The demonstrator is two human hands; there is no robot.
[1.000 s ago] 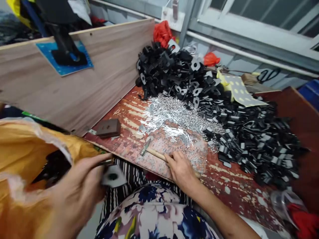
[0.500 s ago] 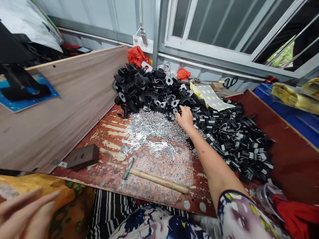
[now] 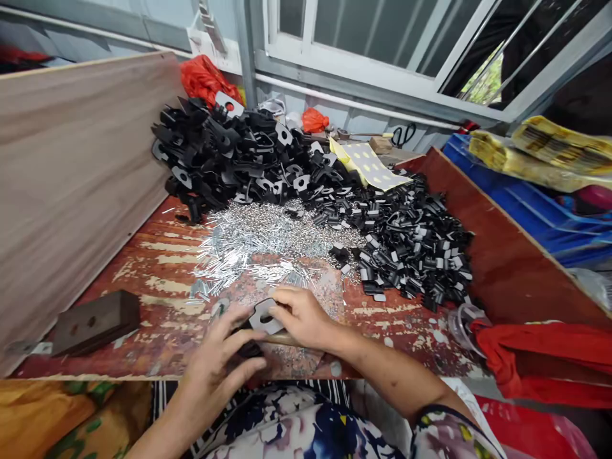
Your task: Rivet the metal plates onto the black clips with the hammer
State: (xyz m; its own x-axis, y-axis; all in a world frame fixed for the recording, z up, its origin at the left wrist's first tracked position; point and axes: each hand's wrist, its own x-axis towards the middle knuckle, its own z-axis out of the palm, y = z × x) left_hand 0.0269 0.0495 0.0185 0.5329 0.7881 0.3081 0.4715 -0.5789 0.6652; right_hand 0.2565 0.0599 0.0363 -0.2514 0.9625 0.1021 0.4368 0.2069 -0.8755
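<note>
My right hand pinches a black plastic clip with a flat grey face and a hole in it, low over the front of the table. My left hand reaches round the clip's left end, fingers along its top and thumb below; its exact contact is partly hidden. Beneath the hands lies a hammer, its wooden handle mostly covered. Just beyond them is a spread of small silvery metal pins. Behind the pins rises a heap of similar black clips.
Smaller black parts are piled at the right. A brown block sits at the front left. A yellow-edged sheet rests on the piles. Wooden boards wall the left side; a blue crate stands beyond the right board.
My right hand has come back from the heap to the front with a black clip. My left hand has moved in from the lower left to meet it. The view has shifted right.
</note>
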